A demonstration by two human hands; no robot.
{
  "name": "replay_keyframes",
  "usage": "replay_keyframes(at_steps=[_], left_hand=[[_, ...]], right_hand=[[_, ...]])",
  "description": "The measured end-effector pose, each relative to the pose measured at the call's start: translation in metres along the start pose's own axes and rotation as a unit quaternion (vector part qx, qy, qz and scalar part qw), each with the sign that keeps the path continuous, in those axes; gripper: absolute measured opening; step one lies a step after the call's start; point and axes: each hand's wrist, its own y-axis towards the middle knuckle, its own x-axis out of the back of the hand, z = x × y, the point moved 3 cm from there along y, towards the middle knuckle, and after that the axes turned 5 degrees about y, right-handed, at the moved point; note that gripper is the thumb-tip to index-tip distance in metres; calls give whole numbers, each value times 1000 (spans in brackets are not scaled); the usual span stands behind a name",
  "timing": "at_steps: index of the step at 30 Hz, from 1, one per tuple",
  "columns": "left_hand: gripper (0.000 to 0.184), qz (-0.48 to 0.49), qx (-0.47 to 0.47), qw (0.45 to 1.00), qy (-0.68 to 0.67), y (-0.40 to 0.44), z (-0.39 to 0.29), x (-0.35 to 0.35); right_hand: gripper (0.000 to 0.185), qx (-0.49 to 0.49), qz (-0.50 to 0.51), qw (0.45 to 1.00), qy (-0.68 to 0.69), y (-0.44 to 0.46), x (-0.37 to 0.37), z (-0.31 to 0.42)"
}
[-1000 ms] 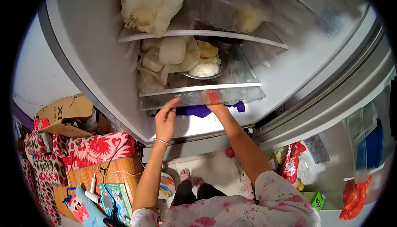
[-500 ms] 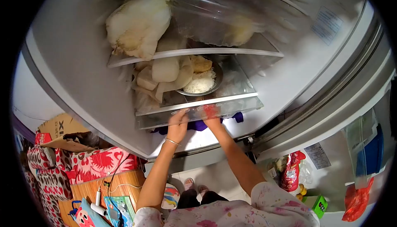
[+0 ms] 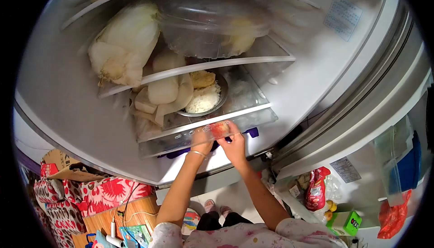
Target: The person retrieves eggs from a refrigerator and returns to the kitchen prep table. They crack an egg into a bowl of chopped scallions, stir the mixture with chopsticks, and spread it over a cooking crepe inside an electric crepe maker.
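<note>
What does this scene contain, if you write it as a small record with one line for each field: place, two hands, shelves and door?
Place: open refrigerator
Left hand: at the clear panel, beside a red item
Right hand: fingers at the red item; firmness of grip unclear
Shelf above panel: metal bowl holding white rice and a yellowish piece of food
Next shelf up: pale cabbage, at the left
Low inside: purple item, partly hidden
Door: open, at the right
</note>
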Motion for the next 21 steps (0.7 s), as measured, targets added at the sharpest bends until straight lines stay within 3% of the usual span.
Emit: replay_keyframes(at_steps=[1, 3, 4, 6, 7, 9, 10, 12, 15, 21], left_hand=[[16, -1, -4, 1000, -3, 4, -1, -2], [21, 91, 132, 987, -20, 10, 14, -19], [22, 55, 200, 965, -162, 10, 24, -34], [25, -80, 300, 838, -448, 11, 40, -58], [25, -115, 322, 726, -597, 10, 43, -68], [24, -148, 285, 721, -615, 11, 70, -96], [24, -121, 283, 808, -503, 14, 77, -97], [25, -72, 252, 905, -334, 15, 76, -86], [27, -9, 221, 950, -219, 19, 71, -70], [31, 69, 197, 970, -126, 20, 63, -35]], right_hand=[[49, 3, -2, 1000, -3, 0, 2, 2], [49, -8, 21, 999, -26, 0, 6, -1], [50, -8, 22, 999, -35, 1, 7, -4], [51, 4, 20, 999, -45, 1, 7, 1], [51, 3, 20, 999, -49, 1, 7, 2], [52, -3, 17, 999, -42, -1, 6, 3], [52, -9, 17, 999, -33, 0, 7, 4], [53, -29, 31, 999, -23, -2, 7, 7], [53, -65, 47, 997, -22, -3, 5, 17], [50, -107, 48, 992, 38, -5, 2, 19]])
